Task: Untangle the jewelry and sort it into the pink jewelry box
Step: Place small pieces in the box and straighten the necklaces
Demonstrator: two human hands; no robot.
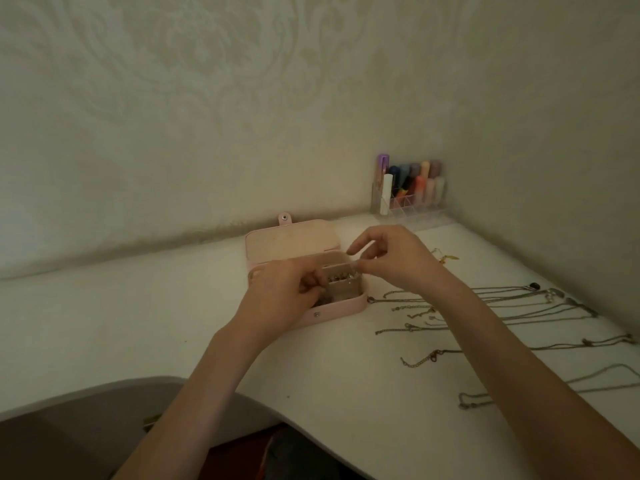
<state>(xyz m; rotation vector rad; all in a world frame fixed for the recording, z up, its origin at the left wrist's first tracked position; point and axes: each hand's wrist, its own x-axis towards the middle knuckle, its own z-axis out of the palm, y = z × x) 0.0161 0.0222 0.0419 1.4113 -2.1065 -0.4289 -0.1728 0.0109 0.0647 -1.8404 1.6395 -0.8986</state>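
The left hand (284, 296) lies over the front left part of the open pink jewelry box (332, 308), its fingers curled down into the tray; whether they pinch a piece there I cannot tell. The right hand (388, 258) hovers over the right rim of the box, thumb and forefinger pressed together as if they pinch something very thin, too small to make out.

This looks like the sorting step: a small piece is going into a compartment. The next move calls for a fine, steady release into the right compartment.

Several chains (485, 306) lie stretched out in rows on the bench (138, 323) to the right, apart from each other, so much remains. The raised lid (291, 242) stands behind. The bench edge curves close to the person; left of the box there is open room.
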